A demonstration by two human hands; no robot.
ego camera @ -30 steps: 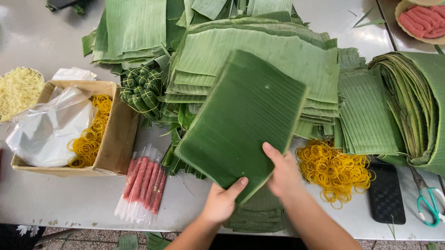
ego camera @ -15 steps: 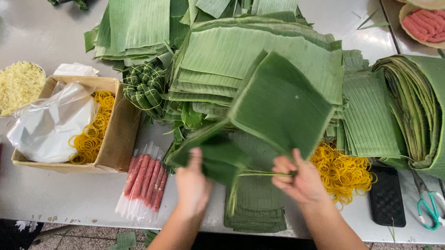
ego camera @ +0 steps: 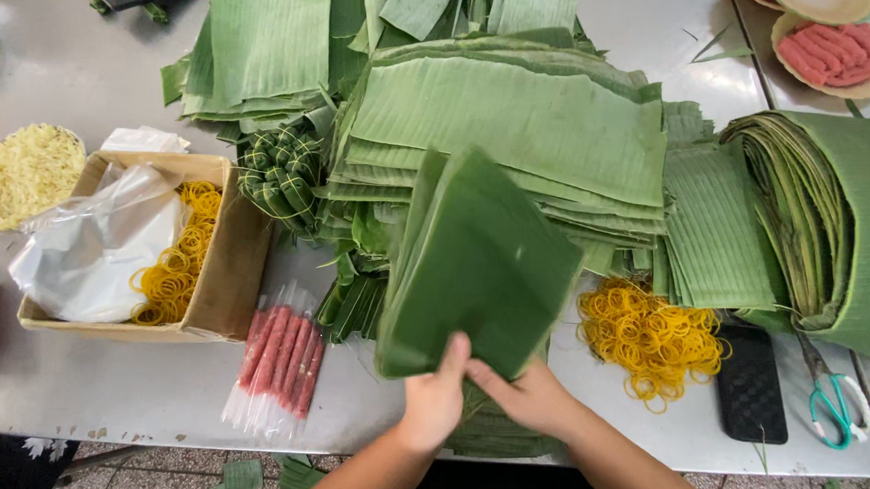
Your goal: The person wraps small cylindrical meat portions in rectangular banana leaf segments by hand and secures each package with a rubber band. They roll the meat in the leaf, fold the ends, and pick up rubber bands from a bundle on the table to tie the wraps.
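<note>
Folded banana-leaf piece [ego camera: 475, 262] held up off the tabletop [ego camera: 89, 387], tilted away; both hands pinch its near bottom edge, leaving the leaf face free. Left hand [ego camera: 432, 401] fingers clamped over the edge, right hand [ego camera: 530, 397] gripping just beside it. Beyond the fingers: stacked cut leaves [ego camera: 518, 124]. Right of them, loose yellow rubber bands [ego camera: 649, 338]; left, wrapped pink sausages [ego camera: 279, 359], within reach.

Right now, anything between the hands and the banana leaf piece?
No. The left hand and right hand both already grip the dark green leaf piece at its lower edge; nothing visible lies between them.
</note>
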